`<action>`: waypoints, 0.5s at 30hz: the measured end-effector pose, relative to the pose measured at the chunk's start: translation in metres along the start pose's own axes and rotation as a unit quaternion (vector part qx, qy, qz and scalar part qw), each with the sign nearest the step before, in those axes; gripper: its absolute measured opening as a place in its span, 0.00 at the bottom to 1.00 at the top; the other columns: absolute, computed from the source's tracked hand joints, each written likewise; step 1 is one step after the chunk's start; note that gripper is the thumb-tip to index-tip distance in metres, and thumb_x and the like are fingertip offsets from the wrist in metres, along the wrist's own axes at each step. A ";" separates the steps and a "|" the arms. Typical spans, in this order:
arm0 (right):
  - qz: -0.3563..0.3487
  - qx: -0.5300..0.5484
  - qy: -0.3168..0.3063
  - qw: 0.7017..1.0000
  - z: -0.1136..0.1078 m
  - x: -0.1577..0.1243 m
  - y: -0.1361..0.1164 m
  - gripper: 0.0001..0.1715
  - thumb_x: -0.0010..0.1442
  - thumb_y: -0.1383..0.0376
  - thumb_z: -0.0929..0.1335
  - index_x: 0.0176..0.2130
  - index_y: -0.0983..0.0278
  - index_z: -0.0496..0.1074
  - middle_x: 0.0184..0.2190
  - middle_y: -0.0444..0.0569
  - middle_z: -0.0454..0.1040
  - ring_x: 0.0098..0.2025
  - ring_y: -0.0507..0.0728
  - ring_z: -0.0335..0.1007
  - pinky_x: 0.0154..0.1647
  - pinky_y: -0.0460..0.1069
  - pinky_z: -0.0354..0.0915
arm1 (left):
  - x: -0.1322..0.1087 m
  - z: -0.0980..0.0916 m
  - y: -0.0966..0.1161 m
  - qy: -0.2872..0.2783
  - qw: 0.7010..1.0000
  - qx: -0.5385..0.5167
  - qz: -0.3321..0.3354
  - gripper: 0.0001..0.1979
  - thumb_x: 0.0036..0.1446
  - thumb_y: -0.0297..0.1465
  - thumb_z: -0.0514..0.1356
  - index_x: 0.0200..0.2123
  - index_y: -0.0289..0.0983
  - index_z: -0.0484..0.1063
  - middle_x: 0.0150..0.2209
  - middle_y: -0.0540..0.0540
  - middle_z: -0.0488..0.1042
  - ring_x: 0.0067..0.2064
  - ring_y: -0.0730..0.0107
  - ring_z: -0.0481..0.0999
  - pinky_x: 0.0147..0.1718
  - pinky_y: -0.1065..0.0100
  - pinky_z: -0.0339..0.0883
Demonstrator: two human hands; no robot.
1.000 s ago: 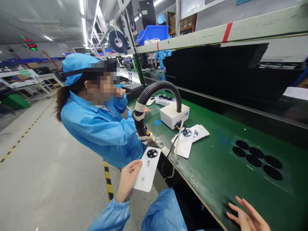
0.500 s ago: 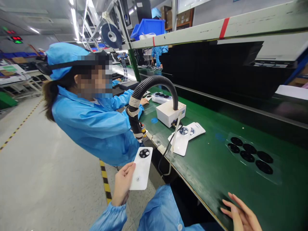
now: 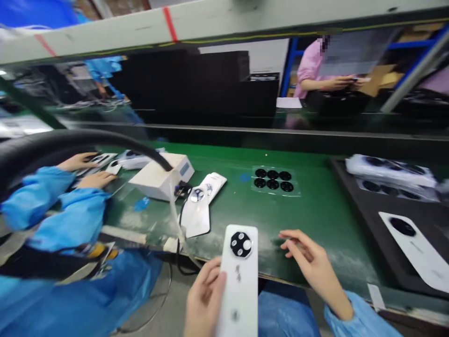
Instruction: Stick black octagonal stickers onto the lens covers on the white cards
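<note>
A white phone back cover (image 3: 241,285) with a black camera ring near its top is gripped along its left edge by my left hand (image 3: 206,299), in front of the bench edge. Over the green bench (image 3: 228,210), my right hand (image 3: 310,260) hovers with fingers loosely bent and apart, holding nothing. Beyond it lies a clear sheet of several black round lens pieces (image 3: 272,180). Left of that sheet, more white phone covers (image 3: 198,217) rest in an overlapping pile.
A white box (image 3: 163,175) with a black corrugated hose (image 3: 105,138) stands at left. At right, a black mat (image 3: 372,234) bears another white cover (image 3: 417,250) and wrapped lens pieces (image 3: 389,166). A co-worker's hands (image 3: 94,173) work at far left. Another person (image 3: 312,70) sits across.
The view has swung right, bringing the black mat in. My left hand has brought the phone cover in front of me. My right hand remains empty, over the bench.
</note>
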State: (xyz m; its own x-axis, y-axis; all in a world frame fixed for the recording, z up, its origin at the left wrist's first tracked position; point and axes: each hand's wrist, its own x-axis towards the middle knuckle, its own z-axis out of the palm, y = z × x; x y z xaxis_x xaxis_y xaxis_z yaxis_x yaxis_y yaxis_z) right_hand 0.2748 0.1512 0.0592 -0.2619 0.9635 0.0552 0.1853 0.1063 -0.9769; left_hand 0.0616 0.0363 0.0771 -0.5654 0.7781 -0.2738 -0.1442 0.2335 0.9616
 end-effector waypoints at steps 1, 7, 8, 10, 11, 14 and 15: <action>0.001 -0.013 0.012 1.000 -0.011 0.008 -0.005 0.17 0.63 0.53 0.66 0.45 0.61 0.73 0.43 0.53 0.74 0.38 0.58 0.74 0.34 0.50 0.75 | 0.016 0.020 -0.001 -0.085 0.996 0.003 -0.005 0.25 0.47 0.48 0.65 0.44 0.38 0.72 0.34 0.44 0.78 0.30 0.66 0.76 0.27 0.69 0.70; 0.003 -0.101 0.075 0.992 -0.056 0.064 -0.009 0.17 0.62 0.54 0.63 0.43 0.63 0.72 0.38 0.52 0.76 0.35 0.57 0.75 0.31 0.49 0.74 | 0.082 0.088 -0.017 -0.219 0.968 0.097 0.076 0.29 0.60 0.42 0.55 0.60 0.34 0.55 0.30 0.49 0.71 0.27 0.75 0.69 0.25 0.75 0.61; 0.001 -0.117 0.078 0.990 -0.058 0.073 -0.005 0.16 0.62 0.55 0.63 0.42 0.63 0.72 0.36 0.51 0.76 0.34 0.57 0.75 0.31 0.49 0.73 | 0.085 0.091 -0.019 -0.225 0.962 0.127 0.089 0.29 0.61 0.41 0.54 0.60 0.34 0.53 0.28 0.51 0.68 0.26 0.75 0.68 0.24 0.75 0.60; -0.005 -0.144 0.083 0.986 -0.059 0.091 0.002 0.13 0.61 0.58 0.63 0.40 0.62 0.72 0.34 0.49 0.76 0.32 0.57 0.74 0.29 0.49 0.71 | 0.088 0.091 -0.020 -0.238 0.944 0.194 0.116 0.27 0.62 0.40 0.52 0.61 0.34 0.52 0.25 0.54 0.64 0.24 0.74 0.66 0.24 0.74 0.58; -0.009 -0.158 0.081 0.984 -0.058 0.099 0.005 0.12 0.61 0.60 0.63 0.40 0.62 0.73 0.34 0.49 0.76 0.32 0.56 0.73 0.29 0.49 0.70 | 0.088 0.090 -0.018 -0.245 0.932 0.233 0.133 0.27 0.63 0.39 0.51 0.61 0.34 0.52 0.24 0.55 0.64 0.24 0.73 0.66 0.25 0.73 0.58; -0.020 -0.197 0.071 0.978 -0.055 0.121 0.015 0.10 0.61 0.64 0.63 0.40 0.61 0.73 0.36 0.47 0.76 0.32 0.55 0.73 0.31 0.49 0.69 | 0.089 0.082 -0.006 -0.242 0.874 0.380 0.182 0.26 0.62 0.38 0.52 0.60 0.35 0.55 0.22 0.54 0.66 0.24 0.68 0.69 0.25 0.70 0.56; -0.025 -0.208 0.068 0.976 -0.054 0.127 0.018 0.10 0.61 0.65 0.63 0.40 0.61 0.73 0.36 0.47 0.76 0.32 0.55 0.73 0.32 0.49 0.69 | 0.091 0.081 0.001 -0.232 0.850 0.430 0.195 0.25 0.61 0.38 0.53 0.59 0.36 0.57 0.21 0.54 0.66 0.24 0.66 0.69 0.25 0.69 0.54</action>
State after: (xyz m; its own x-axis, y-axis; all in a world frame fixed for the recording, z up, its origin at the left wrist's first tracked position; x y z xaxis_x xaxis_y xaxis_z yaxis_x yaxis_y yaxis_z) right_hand 0.2962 0.2891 0.0600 -0.1569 0.9755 0.1543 0.5508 0.2161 -0.8062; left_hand 0.0758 0.1546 0.0517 -0.0235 0.9940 -0.1072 0.7414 0.0892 0.6651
